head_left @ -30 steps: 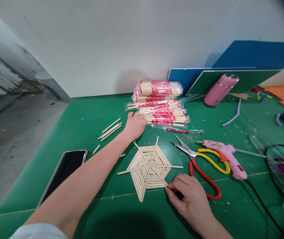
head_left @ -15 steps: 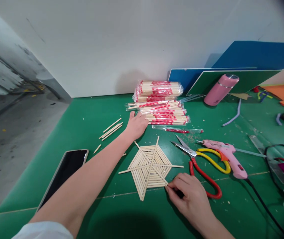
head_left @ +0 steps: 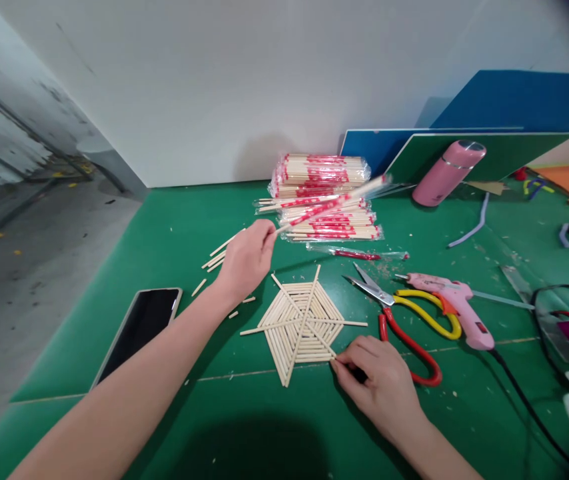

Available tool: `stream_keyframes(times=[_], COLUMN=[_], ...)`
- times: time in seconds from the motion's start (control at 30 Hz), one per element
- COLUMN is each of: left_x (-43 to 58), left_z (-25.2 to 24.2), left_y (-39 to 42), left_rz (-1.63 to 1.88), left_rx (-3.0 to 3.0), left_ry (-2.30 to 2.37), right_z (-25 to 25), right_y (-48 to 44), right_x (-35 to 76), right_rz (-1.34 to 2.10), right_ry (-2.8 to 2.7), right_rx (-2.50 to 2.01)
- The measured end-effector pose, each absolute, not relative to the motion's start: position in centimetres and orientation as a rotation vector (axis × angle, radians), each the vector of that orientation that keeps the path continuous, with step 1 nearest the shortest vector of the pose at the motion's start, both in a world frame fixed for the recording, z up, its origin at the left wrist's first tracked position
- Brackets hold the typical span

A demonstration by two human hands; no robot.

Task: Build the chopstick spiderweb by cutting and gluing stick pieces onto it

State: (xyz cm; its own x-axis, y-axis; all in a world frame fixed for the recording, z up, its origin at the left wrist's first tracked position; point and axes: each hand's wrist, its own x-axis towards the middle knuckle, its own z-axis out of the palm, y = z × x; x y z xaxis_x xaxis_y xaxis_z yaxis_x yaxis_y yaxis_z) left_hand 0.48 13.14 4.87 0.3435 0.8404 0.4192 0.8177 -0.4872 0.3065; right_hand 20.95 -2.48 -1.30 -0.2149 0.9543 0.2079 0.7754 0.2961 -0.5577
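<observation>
My left hand (head_left: 247, 259) is closed around one end of a wrapped pair of chopsticks (head_left: 325, 208), which slants up to the right, slightly blurred. Behind it lie wrapped chopstick packets (head_left: 334, 230) in a pile. My right hand (head_left: 378, 379) pinches the lower right corner of a web-shaped piece made of chopsticks (head_left: 279, 333), flat on the table. Its spokes cross in the middle and some stick out past the rim. Several loose chopstick pieces (head_left: 214, 259) lie beyond my left forearm, partly covered by my left hand.
Right of the web are open scissors (head_left: 389, 308) with red and yellow handles and a pink glue gun (head_left: 457, 300) with a black cord. A phone (head_left: 137, 330) lies at the left. Farther back, a pink bottle (head_left: 447, 175) leans against boards (head_left: 504, 157) on the green table (head_left: 244, 427).
My left hand has lifted a wrapped pair of chopsticks from the pile and drawn back left toward me. My right hand stays at the web's corner. The view has shifted slightly.
</observation>
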Motion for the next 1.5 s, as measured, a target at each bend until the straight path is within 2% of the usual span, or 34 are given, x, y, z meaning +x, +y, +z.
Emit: stream_keyframes(times=[0.07,0.13,0.3,0.53,1.17,1.5], left_x=[0.2,0.3,1.5,2.2,2.7,1.4], left_z=[5.6,5.7,3.8,1.3,0.9,2.0], left_y=[10.3,7.2,0.5,-1.9,-2.0,-2.1], left_rz=[0.924,1.074,0.921,0.775,0.677,0.947], left_rx=[2.364,1.828,1.236,1.439,1.613,1.388], left_ry=[1.563,1.419,1.218,1.409,1.399,1.521], right_z=[-1.2,-1.2,-1.2,-1.1,-1.0,-0.7], right_y=[-2.5,-2.5,-2.5,-2.5,-2.5,-2.7], right_x=[21.0,21.1,21.2,21.1,21.2,21.2], right_rz=[0.46,0.46,0.453,0.437,0.448,0.518], right_ry=[-2.058,-2.062,-2.085,-2.086,-2.104,-2.01], right_rx=[-1.537,-1.537,-1.534,-1.539,-1.553,-1.536])
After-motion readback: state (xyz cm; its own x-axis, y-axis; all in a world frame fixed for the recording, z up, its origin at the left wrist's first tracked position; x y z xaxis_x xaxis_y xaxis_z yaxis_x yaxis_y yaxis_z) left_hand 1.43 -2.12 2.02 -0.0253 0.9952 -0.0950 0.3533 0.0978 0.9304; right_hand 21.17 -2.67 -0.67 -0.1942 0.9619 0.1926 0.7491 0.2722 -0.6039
